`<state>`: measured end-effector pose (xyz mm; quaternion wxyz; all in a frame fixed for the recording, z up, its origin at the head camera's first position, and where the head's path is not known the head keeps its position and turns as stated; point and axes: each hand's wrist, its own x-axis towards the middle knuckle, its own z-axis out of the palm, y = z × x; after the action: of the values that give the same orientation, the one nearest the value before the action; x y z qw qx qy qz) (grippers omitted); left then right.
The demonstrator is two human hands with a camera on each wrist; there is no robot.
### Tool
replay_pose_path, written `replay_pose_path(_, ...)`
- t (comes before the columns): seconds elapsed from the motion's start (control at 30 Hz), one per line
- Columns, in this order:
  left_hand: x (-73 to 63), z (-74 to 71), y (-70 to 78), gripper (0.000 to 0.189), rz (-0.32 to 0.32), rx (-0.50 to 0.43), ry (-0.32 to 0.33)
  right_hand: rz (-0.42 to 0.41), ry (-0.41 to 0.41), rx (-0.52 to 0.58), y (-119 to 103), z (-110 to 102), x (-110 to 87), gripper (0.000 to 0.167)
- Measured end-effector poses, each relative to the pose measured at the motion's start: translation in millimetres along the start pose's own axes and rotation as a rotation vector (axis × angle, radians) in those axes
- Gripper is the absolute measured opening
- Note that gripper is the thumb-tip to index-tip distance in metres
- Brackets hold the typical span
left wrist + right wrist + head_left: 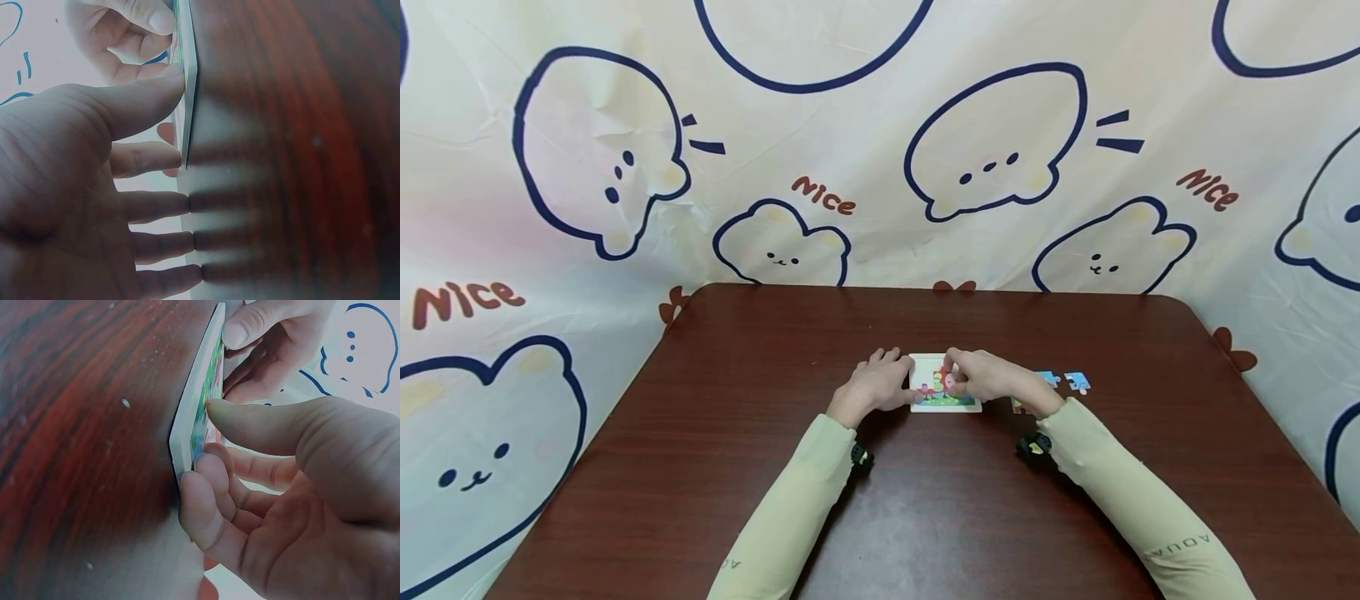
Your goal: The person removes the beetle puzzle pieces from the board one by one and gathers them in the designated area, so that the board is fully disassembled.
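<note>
A small jigsaw puzzle in a white-rimmed tray (928, 362) lies on the table, with a colourful picture of red, green and blue. My left hand (877, 382) is at its left side, fingers straight and spread, their tips on the tabletop. In the left wrist view the left thumb (147, 103) presses on the tray's edge. My right hand (988, 377) reaches over the tray's right part, fingers curled. Its thumb (250, 425) and index finger pinch at a puzzle piece on the picture, whose outline the fingers mostly hide. The curled outer fingers touch the tray's near rim.
Loose blue puzzle pieces (1077, 382) lie to the right of the tray, and another piece (1017, 407) is partly hidden under the right wrist. The brown wooden table (737, 467) meets a cartoon-printed cloth (880, 150) behind and at the sides.
</note>
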<state>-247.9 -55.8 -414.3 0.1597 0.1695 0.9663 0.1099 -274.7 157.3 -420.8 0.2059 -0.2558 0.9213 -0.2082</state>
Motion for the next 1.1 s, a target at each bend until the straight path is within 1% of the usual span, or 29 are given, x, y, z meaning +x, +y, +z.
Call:
replay_pose_path(0.3,-0.7,1.0,-0.6,0.054,0.012,-0.004,0.001,0.031,0.001,0.045,1,2,1.0,0.033)
replay_pose_path(0.57,0.1,1.0,-0.8,0.052,0.017,-0.009,0.002,-0.006,-0.008,0.031,1,1,0.6,0.022)
replay_pose_path(0.73,-0.7,0.0,-0.6,0.054,0.016,-0.008,0.006,-0.017,-0.01,0.015,0,-2,-0.6,0.024)
replay_pose_path(0.87,-0.9,-0.6,-0.1,0.055,0.011,-0.015,0.002,-0.022,-0.02,0.028,-1,-6,-3.0,0.024)
replay_pose_path(1.1,-0.9,-0.1,-0.4,0.054,0.016,-0.003,0.007,-0.014,-0.044,0.038,3,-11,-12.4,0.023)
